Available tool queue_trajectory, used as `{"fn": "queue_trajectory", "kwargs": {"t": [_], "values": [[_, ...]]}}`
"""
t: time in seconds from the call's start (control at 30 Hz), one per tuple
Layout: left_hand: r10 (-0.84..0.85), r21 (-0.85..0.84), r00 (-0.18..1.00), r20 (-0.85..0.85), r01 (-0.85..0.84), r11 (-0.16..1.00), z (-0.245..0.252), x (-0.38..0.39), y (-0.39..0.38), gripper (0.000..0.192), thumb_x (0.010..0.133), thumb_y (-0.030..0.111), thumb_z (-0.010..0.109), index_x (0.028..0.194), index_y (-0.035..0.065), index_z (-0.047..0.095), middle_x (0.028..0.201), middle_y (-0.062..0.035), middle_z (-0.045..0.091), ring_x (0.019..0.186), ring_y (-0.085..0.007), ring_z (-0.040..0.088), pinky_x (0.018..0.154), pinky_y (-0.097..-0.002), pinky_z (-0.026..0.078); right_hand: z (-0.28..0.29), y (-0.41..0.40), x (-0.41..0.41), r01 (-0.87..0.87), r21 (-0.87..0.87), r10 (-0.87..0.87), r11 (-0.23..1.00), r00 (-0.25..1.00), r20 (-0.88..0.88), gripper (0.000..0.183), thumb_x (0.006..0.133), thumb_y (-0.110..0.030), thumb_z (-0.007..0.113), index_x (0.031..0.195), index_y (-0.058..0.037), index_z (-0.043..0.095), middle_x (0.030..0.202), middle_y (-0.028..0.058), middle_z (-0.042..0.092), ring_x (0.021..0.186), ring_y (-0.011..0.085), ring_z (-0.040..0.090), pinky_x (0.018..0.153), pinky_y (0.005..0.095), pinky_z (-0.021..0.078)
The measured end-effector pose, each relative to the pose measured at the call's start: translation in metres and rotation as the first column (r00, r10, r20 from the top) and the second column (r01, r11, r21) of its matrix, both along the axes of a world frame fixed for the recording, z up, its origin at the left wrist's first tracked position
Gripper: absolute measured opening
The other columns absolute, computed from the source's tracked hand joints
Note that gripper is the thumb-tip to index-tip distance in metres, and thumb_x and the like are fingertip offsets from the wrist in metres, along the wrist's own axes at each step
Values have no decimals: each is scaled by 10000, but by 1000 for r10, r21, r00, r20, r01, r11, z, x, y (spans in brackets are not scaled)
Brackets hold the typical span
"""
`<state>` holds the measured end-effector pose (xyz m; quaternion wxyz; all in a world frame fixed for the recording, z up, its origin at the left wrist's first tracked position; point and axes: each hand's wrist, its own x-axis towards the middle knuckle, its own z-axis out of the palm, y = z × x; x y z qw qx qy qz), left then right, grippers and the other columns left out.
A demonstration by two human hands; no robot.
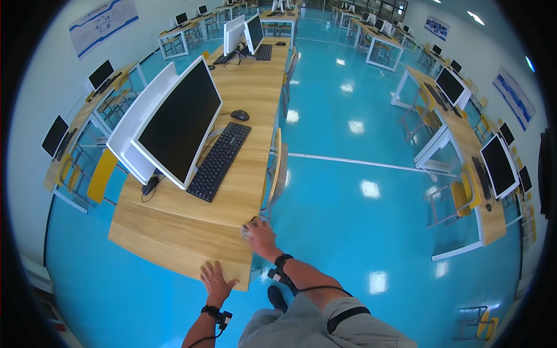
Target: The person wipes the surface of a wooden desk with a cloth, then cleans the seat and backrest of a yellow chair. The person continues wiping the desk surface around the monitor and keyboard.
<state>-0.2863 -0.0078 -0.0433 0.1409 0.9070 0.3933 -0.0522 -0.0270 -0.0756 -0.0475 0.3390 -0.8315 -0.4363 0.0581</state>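
My right hand [261,235] grips a bunched greyish cloth [246,230] at the right edge of a wood-topped table [182,230]. The cloth is mostly hidden under my fingers. Lower down, my left hand [216,280] rests on the table's near edge with its fingers spread and nothing in it. Beyond both hands lie a black keyboard [219,162] and a black mouse [239,115]. A white-framed monitor [180,124] with a dark screen stands left of the keyboard, back to back with another white monitor [141,122].
A chair [278,174] is tucked against the table's right side, just past my right hand. Another black mouse [150,185] with a cable lies at the left edge. More monitors [254,32] stand farther along. Across the blue floor [330,209] is another row of desks [491,217].
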Motion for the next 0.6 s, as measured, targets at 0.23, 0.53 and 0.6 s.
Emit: {"fn": "queue_trajectory", "kwargs": {"t": [0.23,0.53,0.6], "values": [[0,20,1000,20,0,1000,-5,-1,1,1171,685,551,900,1570,10,356,1588,-369,280,1469,-586,228,1167,-687,227,-21,6,-21,231,150,-182,961,941,-287,456,853,-211,757,1257,-53,616,1225,225,576,1081,437,605,900,490,529],[23,8,998,57,-23,1000,-6,-3,1,1171,665,527,922,1564,21,369,1588,-369,279,1470,-584,227,1160,-690,234,-19,-46,-92,-13,37,25,999,945,-326,544,861,-251,761,1341,-62,592,1246,233,560,1101,450,607,907,505,529],[15,32,997,80,-17,999,-10,-6,0,1167,658,520,928,1558,23,377,1585,-370,285,1462,-585,239,1150,-691,251,-15,-57,-96,-118,64,132,991,932,-338,558,860,-259,760,1354,-65,590,1255,228,558,1105,455,601,917,506,526]]}}
